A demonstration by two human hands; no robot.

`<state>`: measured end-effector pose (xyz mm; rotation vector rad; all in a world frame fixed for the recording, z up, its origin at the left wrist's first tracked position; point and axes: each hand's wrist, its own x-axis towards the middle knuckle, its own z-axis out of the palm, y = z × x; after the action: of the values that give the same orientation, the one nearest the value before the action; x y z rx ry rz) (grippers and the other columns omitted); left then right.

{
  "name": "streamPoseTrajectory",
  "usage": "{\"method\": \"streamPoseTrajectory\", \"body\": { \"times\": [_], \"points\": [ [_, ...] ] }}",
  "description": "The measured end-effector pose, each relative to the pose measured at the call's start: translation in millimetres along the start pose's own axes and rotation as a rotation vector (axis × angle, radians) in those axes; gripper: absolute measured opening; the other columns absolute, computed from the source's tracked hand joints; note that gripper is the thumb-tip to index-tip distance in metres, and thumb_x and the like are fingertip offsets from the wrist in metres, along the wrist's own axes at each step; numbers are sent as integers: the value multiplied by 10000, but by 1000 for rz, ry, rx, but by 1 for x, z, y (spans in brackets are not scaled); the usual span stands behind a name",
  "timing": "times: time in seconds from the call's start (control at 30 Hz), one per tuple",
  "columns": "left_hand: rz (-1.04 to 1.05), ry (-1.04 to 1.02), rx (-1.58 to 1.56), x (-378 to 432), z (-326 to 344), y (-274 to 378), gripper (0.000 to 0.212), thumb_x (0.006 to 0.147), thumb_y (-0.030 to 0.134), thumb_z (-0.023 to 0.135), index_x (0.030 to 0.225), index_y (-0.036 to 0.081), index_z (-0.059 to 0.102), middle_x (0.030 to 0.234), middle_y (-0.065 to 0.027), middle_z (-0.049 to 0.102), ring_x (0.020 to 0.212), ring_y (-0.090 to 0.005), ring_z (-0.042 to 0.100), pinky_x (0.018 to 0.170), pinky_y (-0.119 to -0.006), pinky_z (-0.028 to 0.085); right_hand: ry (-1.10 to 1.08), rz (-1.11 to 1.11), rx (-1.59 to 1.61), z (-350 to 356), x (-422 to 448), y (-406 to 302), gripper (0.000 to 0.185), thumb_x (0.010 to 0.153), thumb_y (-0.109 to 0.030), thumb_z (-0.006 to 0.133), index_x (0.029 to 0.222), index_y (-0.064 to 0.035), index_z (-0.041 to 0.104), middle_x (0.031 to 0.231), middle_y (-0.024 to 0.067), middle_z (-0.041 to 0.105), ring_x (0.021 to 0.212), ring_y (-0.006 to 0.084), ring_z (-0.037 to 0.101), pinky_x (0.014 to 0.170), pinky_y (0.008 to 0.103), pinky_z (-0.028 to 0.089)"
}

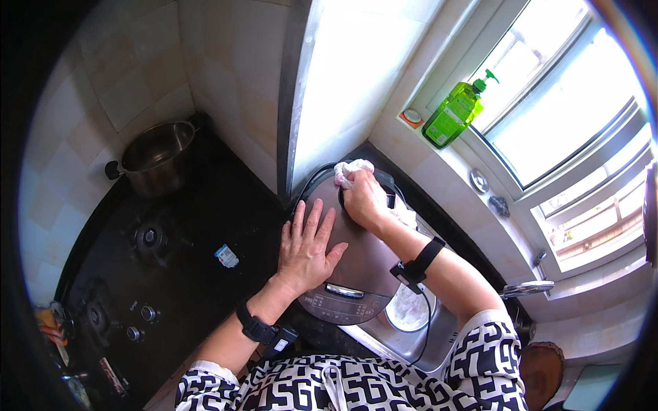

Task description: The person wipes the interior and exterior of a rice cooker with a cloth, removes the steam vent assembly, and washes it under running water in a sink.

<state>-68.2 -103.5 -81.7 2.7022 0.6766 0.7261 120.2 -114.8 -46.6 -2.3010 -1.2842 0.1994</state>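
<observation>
Before me stands a brownish rice cooker (360, 257) with a shut lid, a chrome latch button and a control panel on the side facing me. My left hand (307, 246) rests flat on the left of its lid, fingers spread. At the back of the lid, my right hand (364, 200) grips a white cloth (351, 169) with pinkish patches. Part of that cloth is hidden under my fingers. Another pale, crumpled piece (403, 212) shows beyond my right wrist; I cannot tell whether it belongs to the same cloth.
A steel sink (437, 354) holding a bowl (409, 308) lies at right, beside a faucet (529, 288). A steel pot (159, 154) and gas hob (149, 236) are at left. A green pump bottle (455, 113) stands on the windowsill. A torn packet (226, 256) lies on the black counter.
</observation>
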Motion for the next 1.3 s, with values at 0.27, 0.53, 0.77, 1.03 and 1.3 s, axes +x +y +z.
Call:
{"method": "streamPoseTrajectory", "body": {
  "times": [0.27, 0.53, 0.77, 1.03, 1.3],
  "points": [
    [-5, 26, 19, 1, 1, 0, 615, 933, 433, 514, 1438, 105, 389, 1509, -172, 300, 1387, -405, 261, 1073, -527, 287, -562, -180, -32, -48, 2, 3, 273, 852, -217, 580, 1078, -109, 690, 978, 200, 680, 938, 356, 646, 826, 412, 499],
    [2, 28, 14, 2, 4, -5, 623, 930, 462, 510, 1442, 130, 385, 1501, -169, 316, 1375, -408, 284, 1029, -542, 339, -833, -256, -832, -109, 5, -23, 241, 850, -212, 570, 1017, -135, 727, 1026, 50, 708, 994, 240, 661, 808, 435, 466],
    [8, 8, 19, 1, 3, -2, 632, 928, 452, 522, 1455, 138, 370, 1511, -161, 304, 1385, -401, 272, 1057, -520, 323, -276, -70, -537, -140, 25, 37, 278, 857, -335, 574, 954, -122, 725, 942, 143, 706, 935, 310, 673, 818, 418, 514],
    [14, -49, -5, 5, 0, 5, 611, 937, 440, 509, 1443, 121, 385, 1514, -165, 293, 1393, -399, 257, 1095, -503, 288, -72, -180, -117, -23, 6, 20, 308, 798, -131, 606, 1086, -25, 632, 970, 261, 642, 949, 394, 645, 833, 462, 525],
    [-1, -46, 0, 4, 0, 1, 607, 948, 448, 487, 1450, 126, 370, 1515, -166, 290, 1385, -421, 257, 1084, -515, 296, -501, -379, -94, -51, -12, 6, 332, 735, -36, 551, 1052, -41, 648, 986, 236, 635, 961, 406, 612, 834, 448, 486]
  ]
}}
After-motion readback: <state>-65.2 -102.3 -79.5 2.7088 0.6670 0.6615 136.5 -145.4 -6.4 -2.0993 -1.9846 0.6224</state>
